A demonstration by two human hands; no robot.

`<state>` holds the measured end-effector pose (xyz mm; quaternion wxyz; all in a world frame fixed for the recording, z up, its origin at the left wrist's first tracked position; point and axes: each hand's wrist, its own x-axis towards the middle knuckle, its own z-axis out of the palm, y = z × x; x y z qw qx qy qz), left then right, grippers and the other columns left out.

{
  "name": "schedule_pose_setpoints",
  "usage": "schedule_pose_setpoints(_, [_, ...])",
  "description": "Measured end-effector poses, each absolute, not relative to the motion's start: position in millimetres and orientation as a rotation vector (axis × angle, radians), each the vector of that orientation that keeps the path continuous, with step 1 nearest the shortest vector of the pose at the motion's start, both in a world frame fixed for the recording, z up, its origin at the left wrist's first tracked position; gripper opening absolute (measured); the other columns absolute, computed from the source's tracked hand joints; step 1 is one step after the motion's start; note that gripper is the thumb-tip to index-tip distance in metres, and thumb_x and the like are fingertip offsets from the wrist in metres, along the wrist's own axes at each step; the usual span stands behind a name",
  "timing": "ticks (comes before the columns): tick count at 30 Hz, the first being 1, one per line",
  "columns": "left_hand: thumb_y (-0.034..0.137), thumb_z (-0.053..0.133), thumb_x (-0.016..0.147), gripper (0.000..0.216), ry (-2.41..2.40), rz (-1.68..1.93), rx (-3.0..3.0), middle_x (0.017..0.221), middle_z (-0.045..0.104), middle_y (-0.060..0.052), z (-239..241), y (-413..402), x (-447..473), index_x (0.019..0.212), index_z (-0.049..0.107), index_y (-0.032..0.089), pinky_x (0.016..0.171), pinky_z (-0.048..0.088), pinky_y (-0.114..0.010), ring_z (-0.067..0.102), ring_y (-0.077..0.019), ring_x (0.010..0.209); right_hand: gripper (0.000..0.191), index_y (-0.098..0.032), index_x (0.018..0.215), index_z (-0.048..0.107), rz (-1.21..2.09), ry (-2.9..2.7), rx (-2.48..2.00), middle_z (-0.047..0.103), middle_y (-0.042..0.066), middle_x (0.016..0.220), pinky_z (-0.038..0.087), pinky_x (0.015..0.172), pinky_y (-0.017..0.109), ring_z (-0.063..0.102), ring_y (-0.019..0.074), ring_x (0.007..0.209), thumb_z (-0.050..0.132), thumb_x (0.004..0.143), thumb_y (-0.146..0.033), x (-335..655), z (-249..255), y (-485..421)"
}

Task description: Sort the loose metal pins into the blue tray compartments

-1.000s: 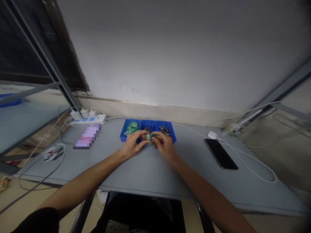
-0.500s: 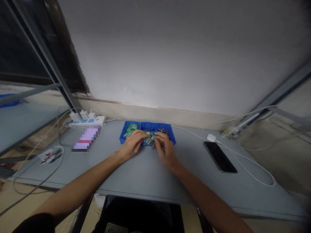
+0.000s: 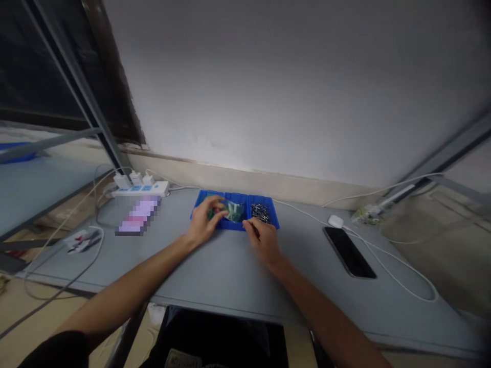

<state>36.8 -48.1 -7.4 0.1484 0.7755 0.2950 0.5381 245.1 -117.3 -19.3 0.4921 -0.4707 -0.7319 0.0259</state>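
Left hand (image 3: pixel 206 222) had drawn away from right hand (image 3: pixel 263 239) since the earlier frame. Left pinched a crinkled, translucent greenish bag (image 3: pixel 234 210) over the middle blue plastic bin (image 3: pixel 235 226); right curled near slender, shiny metal pieces (image 3: pixel 261 212), grip undetermined. Lettering on pale patch (image 3: pixel 183 359) was unreadable.

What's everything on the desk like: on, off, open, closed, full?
Greenish bag: partly see-through; sealed or not, unclear
Left hand: fingertips at the bag's edge
Right hand: fingers curled
Right blue bin: holds metal pieces
Power strip: plugs in
Black phone: flat, screen dark
Left device: screen lit, picture blurred
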Motion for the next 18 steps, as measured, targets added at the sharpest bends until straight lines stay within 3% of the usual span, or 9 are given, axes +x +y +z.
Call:
schedule_pose_setpoints(2, [0.038, 0.063, 0.095, 0.04, 1.02, 1.603, 2.132, 0.091, 0.067, -0.002, -3, -39, 28, 0.13, 0.053, 0.02, 0.082, 0.051, -0.031, 0.061, -0.0169, 0.082, 0.041, -0.02, 0.07, 0.055, 0.029, -1.791, -1.155, 0.05, -0.004, 0.054, 0.031, 0.054, 0.024, 0.045, 0.0093, 0.048, 0.046, 0.105, -0.039, 246, -19, -117])
schedule_pose_setpoints(4, [0.037, 0.058, 0.095, 0.034, 1.19, 1.516, 2.187, 0.095, 0.066, -0.004, 2, -28, 17, 0.124, 0.058, 0.019, 0.085, 0.05, -0.033, 0.06, -0.0185, 0.086, 0.043, -0.02, 0.065, 0.05, -0.015, -1.801, -1.164, 0.045, -0.005, 0.051, 0.028, 0.053, 0.024, 0.041, 0.0087, 0.046, 0.047, 0.104, -0.037, 247, -20, -116])
schedule_pose_setpoints(10, [0.028, 0.057, 0.089, 0.018, 1.491, 0.855, 2.549, 0.086, 0.068, -0.005, 8, -8, -2, 0.094, 0.073, 0.021, 0.094, 0.042, -0.042, 0.059, -0.0255, 0.091, 0.048, -0.021, 0.06, 0.039, -0.073, -1.74, -1.228, 0.037, -0.006, 0.049, 0.026, 0.053, 0.025, 0.035, 0.0092, 0.046, 0.046, 0.104, -0.039, 256, -14, -112])
schedule_pose_setpoints(18, [0.027, 0.062, 0.086, 0.014, 1.555, 0.858, 2.7, 0.097, 0.058, -0.008, 7, -9, -3, 0.088, 0.075, 0.023, 0.093, 0.041, -0.041, 0.053, -0.0277, 0.1, 0.045, -0.021, 0.065, 0.048, -0.133, -1.638, -1.35, 0.044, -0.004, 0.053, 0.032, 0.056, 0.026, 0.041, 0.0115, 0.049, 0.043, 0.105, -0.04, 277, 0, -109])
